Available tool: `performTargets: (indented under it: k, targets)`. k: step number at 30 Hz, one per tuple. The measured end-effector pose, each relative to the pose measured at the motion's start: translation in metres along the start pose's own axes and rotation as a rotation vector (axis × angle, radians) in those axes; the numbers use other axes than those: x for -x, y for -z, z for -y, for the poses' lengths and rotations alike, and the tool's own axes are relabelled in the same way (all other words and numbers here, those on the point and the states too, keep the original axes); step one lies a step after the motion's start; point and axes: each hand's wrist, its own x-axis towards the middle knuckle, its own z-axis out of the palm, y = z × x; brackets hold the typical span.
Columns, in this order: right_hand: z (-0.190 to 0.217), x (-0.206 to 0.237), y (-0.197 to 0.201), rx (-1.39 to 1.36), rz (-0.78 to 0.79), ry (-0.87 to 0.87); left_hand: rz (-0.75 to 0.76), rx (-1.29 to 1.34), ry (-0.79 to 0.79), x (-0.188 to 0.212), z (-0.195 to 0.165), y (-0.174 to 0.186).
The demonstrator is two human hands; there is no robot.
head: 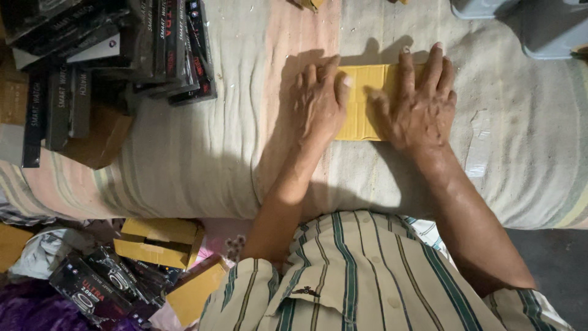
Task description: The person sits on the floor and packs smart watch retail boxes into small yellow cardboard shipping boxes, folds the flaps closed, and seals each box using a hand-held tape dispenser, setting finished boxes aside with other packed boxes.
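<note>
Person wears a short-sleeved collared shirt (pixel 361 276), cream ground with vertical stripes in dark green and thin brown. Collar points lie open below the forearms. Sleeves end above the elbows; both forearms bare. Left hand (pixel 318 101) and right hand (pixel 419 104): no rings, watch or gloves visible. Fingernails short.

Head camera, single view: looks straight down, close over hands (pixel 367 107) on cushion (pixel 202 147).

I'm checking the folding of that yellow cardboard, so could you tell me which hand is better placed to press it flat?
Probably the right hand: it lies spread across the yellow cardboard, while the left hand covers only its left edge.
</note>
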Motion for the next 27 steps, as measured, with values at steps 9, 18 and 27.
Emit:
performTargets:
  k: [9, 18, 27]
  targets:
    - [-0.005, 0.006, -0.006, -0.062, 0.006, -0.068, 0.038, -0.099, 0.095, 0.017, -0.027, -0.007]
    - [0.0, 0.009, -0.001, -0.004, 0.021, -0.077, -0.03, -0.114, 0.038, 0.014, -0.024, -0.006]
    - [-0.001, 0.008, -0.001, -0.002, 0.023, -0.074, -0.039, -0.09, 0.02, 0.014, -0.025, 0.009]
